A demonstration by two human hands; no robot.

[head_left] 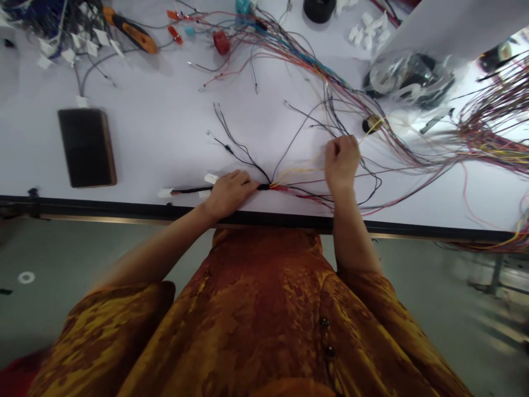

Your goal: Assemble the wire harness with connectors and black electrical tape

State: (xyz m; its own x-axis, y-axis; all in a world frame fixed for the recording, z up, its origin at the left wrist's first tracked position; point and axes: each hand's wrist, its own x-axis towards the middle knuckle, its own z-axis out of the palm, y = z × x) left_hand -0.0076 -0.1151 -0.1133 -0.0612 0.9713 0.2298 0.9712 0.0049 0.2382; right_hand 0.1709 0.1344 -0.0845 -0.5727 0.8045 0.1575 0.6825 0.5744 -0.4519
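My left hand (232,193) lies over a black-taped wire harness (192,190) near the table's front edge, its fingers closed around it. A white connector (166,193) ends the harness on the left, and white tags show beside my fingers. Right of that hand, black, red and yellow wires fan out from the taped end (263,187). My right hand (342,162) is closed in a fist on a thin yellow wire (366,134), which shows on both sides of it. Its fingertips are partly hidden. Black wires with metal terminals (225,127) lie loose behind the harness.
A phone (87,148) lies at left, an orange-handled tool (131,33) behind it. A long wire bundle (306,60) crosses the back toward a wire heap (496,121) at right. A clear plastic bag (409,77), tape roll (319,8) and white connectors (367,30) lie at the back.
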